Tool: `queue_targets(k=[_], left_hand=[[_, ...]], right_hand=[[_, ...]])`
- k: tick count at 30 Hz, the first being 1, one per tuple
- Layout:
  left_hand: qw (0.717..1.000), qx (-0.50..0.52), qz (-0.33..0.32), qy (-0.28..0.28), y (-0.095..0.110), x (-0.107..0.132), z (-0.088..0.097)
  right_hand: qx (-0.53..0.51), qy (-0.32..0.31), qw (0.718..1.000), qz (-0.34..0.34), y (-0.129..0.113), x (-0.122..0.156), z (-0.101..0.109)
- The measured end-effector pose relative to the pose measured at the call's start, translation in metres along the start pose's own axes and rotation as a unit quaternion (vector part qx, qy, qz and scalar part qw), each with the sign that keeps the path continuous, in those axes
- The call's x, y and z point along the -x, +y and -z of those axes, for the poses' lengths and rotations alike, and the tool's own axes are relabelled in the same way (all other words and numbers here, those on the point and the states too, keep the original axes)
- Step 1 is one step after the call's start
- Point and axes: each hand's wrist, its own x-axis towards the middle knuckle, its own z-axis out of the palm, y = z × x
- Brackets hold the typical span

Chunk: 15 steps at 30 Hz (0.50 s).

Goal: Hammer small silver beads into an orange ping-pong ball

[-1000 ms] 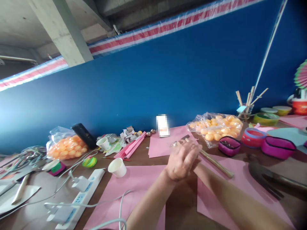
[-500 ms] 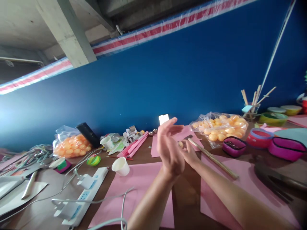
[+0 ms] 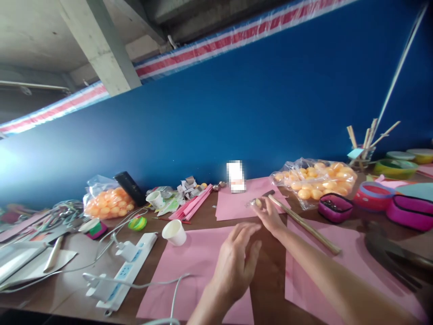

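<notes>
Left bag (image 3: 108,204): clear plastic, filled with orange balls
White cup (image 3: 174,234): by a pink sheet's (image 3: 192,257) corner
Left hand (image 3: 234,262): fingers loosely spread and free
Yellowish piece (image 3: 258,201): at the right fingertips
Right hand (image 3: 271,220): fingers bent; whether they grip the piece, cannot tell
Right bag (image 3: 318,181): more orange balls
Small magenta box (image 3: 334,215): small dark bits inside
Glass (image 3: 361,158): wooden sticks leaning
</notes>
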Motion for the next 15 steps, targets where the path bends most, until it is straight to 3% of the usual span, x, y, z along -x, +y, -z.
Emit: queue_targets(k=[3,6,10,15], left_hand=[[0.963,-0.256,0.083,-0.025,-0.055,0.044,0.01],[0.905,-0.396,0.142,-0.067,-0.093,0.075,0.024],[0.869,-0.441,0.194,-0.116,-0.102,0.087,0.03],[0.863,-0.442,0.207,-0.131,-0.101,0.085,0.029]], right_hand=[[0.019,0.0,1.0,0.007,0.004,0.0,-0.001],[0.03,0.0,0.999,0.011,0.006,0.0,-0.001],[0.044,-0.003,0.999,0.006,0.004,0.002,0.0],[0.03,-0.022,0.999,-0.011,-0.001,0.004,0.003]])
